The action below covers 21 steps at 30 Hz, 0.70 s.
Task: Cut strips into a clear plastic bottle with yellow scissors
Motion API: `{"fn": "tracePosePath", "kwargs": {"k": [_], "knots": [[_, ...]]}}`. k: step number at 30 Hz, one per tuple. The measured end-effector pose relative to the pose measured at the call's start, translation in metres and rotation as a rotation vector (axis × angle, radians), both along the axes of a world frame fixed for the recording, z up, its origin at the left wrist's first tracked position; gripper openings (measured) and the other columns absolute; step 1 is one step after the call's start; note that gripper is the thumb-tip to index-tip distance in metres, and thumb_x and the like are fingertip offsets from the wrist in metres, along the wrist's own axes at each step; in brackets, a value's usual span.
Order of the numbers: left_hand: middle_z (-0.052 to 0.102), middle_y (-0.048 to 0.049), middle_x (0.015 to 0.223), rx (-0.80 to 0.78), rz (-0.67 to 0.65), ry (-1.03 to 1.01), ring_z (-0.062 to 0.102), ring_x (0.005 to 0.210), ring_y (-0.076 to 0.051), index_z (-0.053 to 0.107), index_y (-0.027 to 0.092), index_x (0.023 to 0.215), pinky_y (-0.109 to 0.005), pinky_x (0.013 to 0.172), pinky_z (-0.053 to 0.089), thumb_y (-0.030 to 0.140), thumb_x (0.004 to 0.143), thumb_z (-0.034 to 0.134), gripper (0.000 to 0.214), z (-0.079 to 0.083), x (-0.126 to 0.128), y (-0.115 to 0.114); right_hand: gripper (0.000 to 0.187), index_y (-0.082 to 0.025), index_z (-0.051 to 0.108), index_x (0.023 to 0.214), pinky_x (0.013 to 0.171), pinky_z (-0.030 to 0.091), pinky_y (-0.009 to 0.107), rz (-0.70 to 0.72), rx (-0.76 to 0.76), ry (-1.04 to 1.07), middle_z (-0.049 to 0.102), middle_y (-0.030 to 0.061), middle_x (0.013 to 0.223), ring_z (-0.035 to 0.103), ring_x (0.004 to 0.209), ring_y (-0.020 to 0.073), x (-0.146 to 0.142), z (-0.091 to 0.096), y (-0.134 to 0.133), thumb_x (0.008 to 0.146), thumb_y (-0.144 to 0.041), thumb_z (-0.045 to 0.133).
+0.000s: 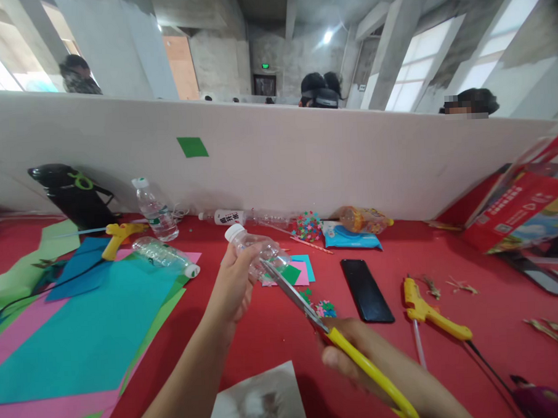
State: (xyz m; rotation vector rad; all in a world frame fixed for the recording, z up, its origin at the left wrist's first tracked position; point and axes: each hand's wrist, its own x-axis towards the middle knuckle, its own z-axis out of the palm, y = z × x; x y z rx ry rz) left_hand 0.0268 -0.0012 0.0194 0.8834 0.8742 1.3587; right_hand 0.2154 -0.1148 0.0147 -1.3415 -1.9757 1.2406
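Note:
My left hand (233,283) is wrapped round a clear plastic bottle with a white cap (255,244), held tilted above the red table. My right hand (359,350) grips yellow-handled scissors (330,330). Their metal blades point up and left, and the tips touch the bottle's side near its middle. Small coloured paper bits (324,308) lie on the table just under the blades.
Sheets of blue, pink and green paper (81,341) cover the left of the red table (448,269). Other bottles (155,209), a black phone (366,289), a yellow glue gun (431,313), a wipes pack (349,235) and red boxes (519,214) lie around. A white partition (305,165) stands behind; people sit beyond it.

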Motion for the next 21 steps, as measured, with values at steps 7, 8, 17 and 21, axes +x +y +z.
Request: {"fn": "tracePosePath", "kwargs": {"k": [7,8,17,21], "knots": [[0.07,-0.0058,0.09,0.038,-0.019,0.013,0.069,0.084,-0.024,0.057,0.019,0.092,-0.037,0.072,0.054,0.03,0.073,0.066,0.024,0.0,-0.001,0.0,0.059,-0.022,0.032,0.069,0.047,0.022,0.024,-0.012,-0.023,0.008,0.034,-0.0046,0.065,0.03,0.055,0.0104,0.002,-0.007,-0.001,0.087,-0.077,0.028],[0.07,-0.0052,0.09,0.048,-0.025,0.009,0.069,0.084,-0.023,0.057,0.019,0.092,-0.036,0.072,0.054,0.03,0.073,0.065,0.023,0.0,-0.001,0.001,0.058,-0.021,0.032,0.069,0.047,0.022,0.023,-0.012,-0.032,0.009,0.035,-0.0045,0.065,0.03,0.055,0.0103,0.002,-0.009,-0.001,0.088,-0.076,0.028],[0.07,-0.0026,0.09,0.153,-0.022,-0.05,0.068,0.09,-0.021,0.053,0.021,0.093,-0.035,0.079,0.051,0.023,0.077,0.063,0.019,-0.004,-0.006,0.005,0.05,-0.022,0.032,0.069,0.045,0.018,0.023,-0.044,-0.055,0.027,0.029,-0.0065,0.063,0.024,0.055,0.0097,0.002,-0.027,0.003,0.093,-0.064,0.039],[0.07,-0.0031,0.092,0.178,-0.022,-0.038,0.067,0.093,-0.023,0.053,0.021,0.094,-0.037,0.081,0.05,0.022,0.078,0.062,0.019,-0.003,-0.008,0.005,0.05,-0.021,0.031,0.066,0.048,0.02,0.025,-0.056,0.021,0.004,0.029,-0.006,0.064,0.023,0.057,0.0104,0.002,-0.031,0.004,0.093,-0.063,0.042]]}}
